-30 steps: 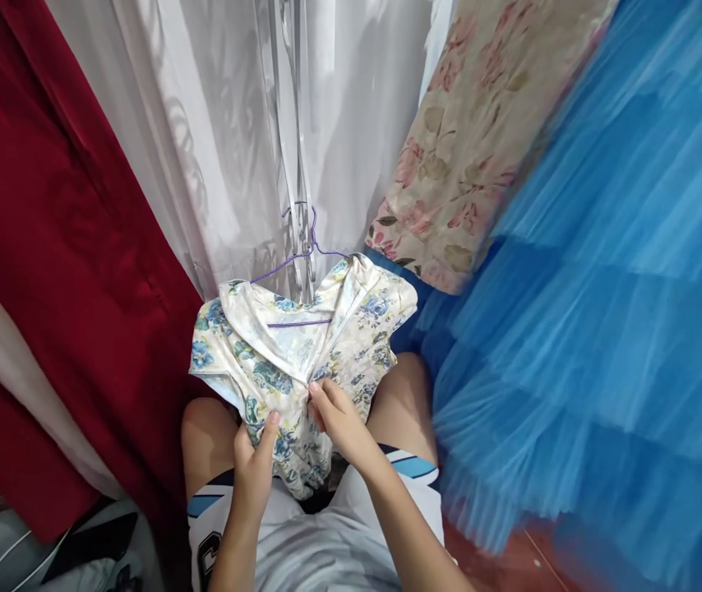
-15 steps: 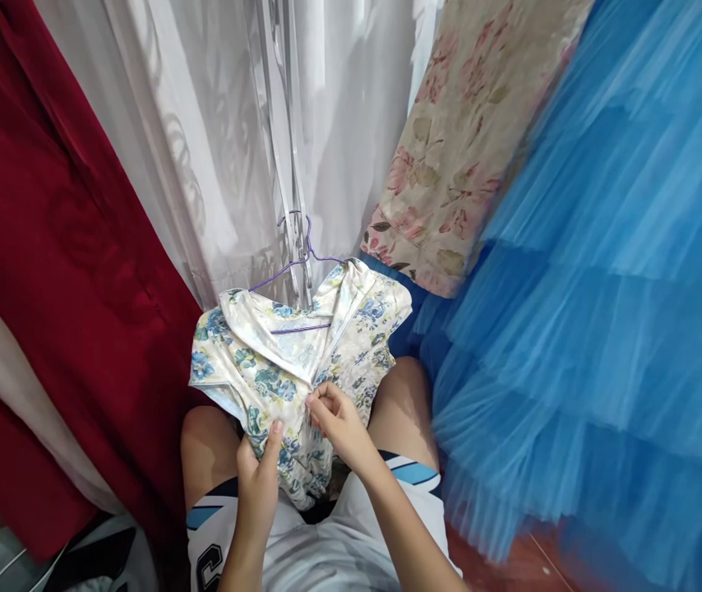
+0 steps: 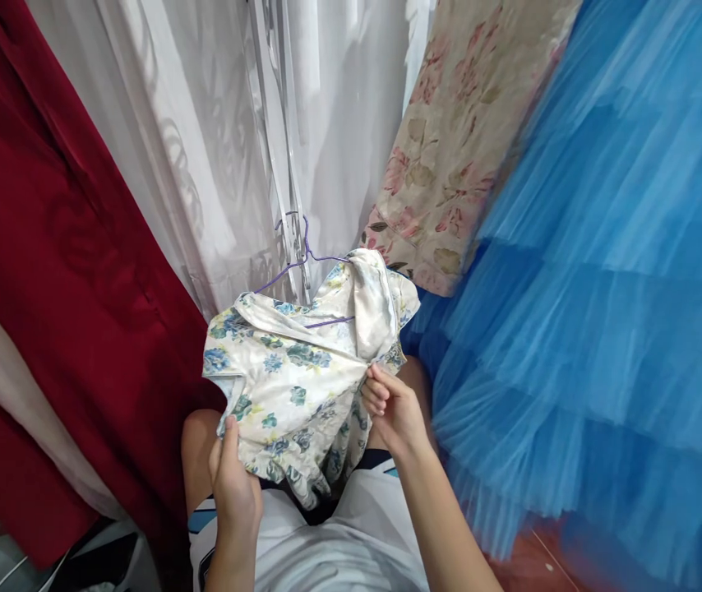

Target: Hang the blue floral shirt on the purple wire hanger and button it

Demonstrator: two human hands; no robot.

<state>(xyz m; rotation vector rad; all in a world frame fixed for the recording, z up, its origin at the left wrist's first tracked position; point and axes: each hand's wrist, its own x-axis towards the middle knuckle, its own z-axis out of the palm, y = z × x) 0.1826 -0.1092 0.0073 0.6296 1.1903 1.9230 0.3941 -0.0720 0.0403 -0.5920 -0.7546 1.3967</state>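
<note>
A white short-sleeved floral blouse (image 3: pixel 302 386) with blue and yellow flowers hangs on a purple wire hanger (image 3: pixel 277 275), spread over my lap. Its bottom is gathered and bunched between my thighs. My left hand (image 3: pixel 233 477) is closed on the side of the blouse below the left armhole, thumb on top. The fingers of my right hand (image 3: pixel 395 411) pinch the edge of the crossed neckline and draw it toward the right side. Pulled this way, the front panel lies taut and the other neckline edge folds behind it.
White ribbon-like straps (image 3: pixel 283 148) hang down to the hanger. Around me hang a red cloth (image 3: pixel 104 271), white drapes (image 3: pixel 339 123), a beige floral cloth (image 3: pixel 443 164) and a layered blue tulle skirt (image 3: pixel 598 288). Reddish floor (image 3: pixel 536 551) shows at lower right.
My right hand has moved right with the neckline edge, stretching the front panel across. My left hand has shifted left and slightly down, along the side of the blouse.
</note>
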